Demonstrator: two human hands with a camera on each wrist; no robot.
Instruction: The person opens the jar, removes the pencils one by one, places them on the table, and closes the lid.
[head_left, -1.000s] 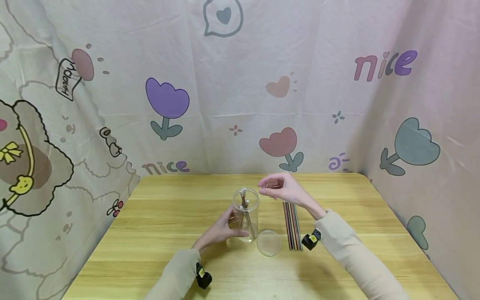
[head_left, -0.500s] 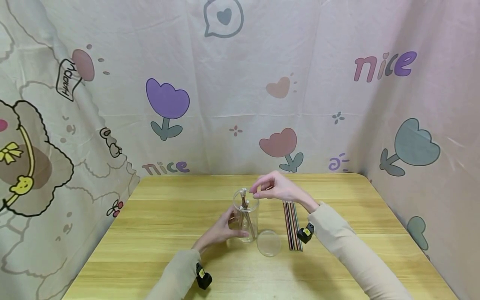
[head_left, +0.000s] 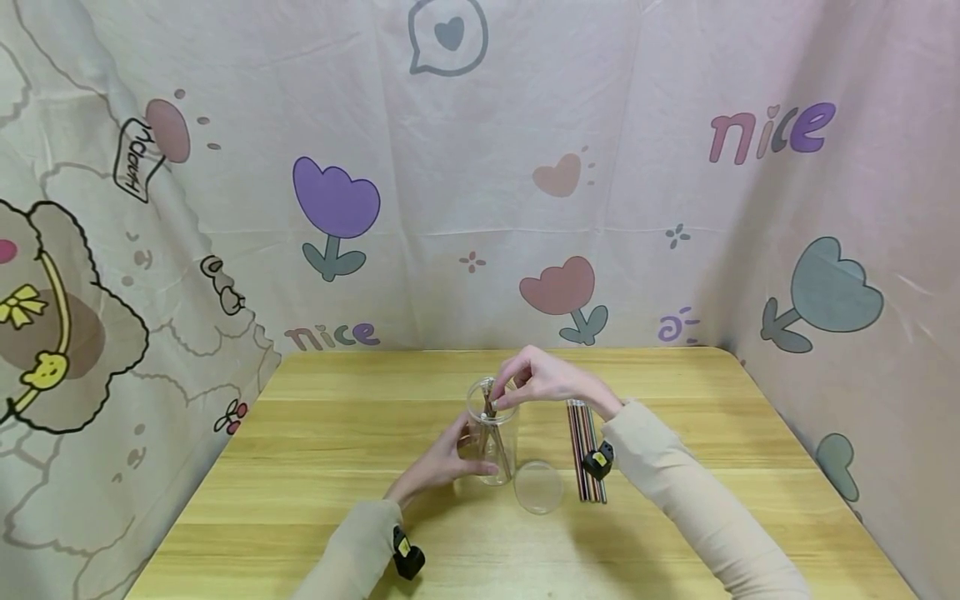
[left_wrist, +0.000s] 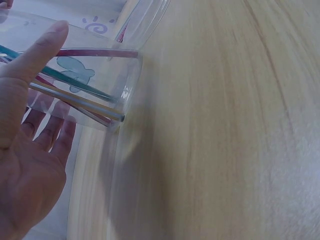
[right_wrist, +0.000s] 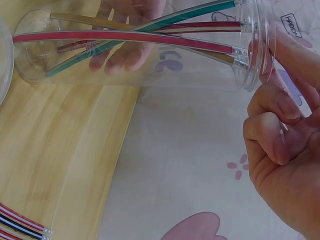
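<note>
A tall clear jar (head_left: 507,442) stands on the table with several striped pencils (right_wrist: 150,37) leaning crosswise inside. My left hand (head_left: 447,457) grips its lower half, thumb in front and fingers round the far side; the left wrist view shows the same hand (left_wrist: 30,180) round the clear wall. Over the mouth, my right hand (head_left: 542,379) dips thumb and forefinger inside the rim, at the end of a red pencil (right_wrist: 200,42). Its other fingers (right_wrist: 267,127) curl into the palm. I cannot tell whether the fingertips pinch that pencil.
A round clear lid (head_left: 538,487) lies flat just right of the jar. Further right, several pencils (head_left: 582,450) lie side by side in a row, partly under the right wrist camera (head_left: 598,461). A printed cloth (head_left: 450,167) hangs behind the wooden table (head_left: 337,417).
My right hand has moved left and slightly down, from beside the jar to its mouth, fingertips now inside the rim. The left hand, jar, lid and pencil row have stayed put.
</note>
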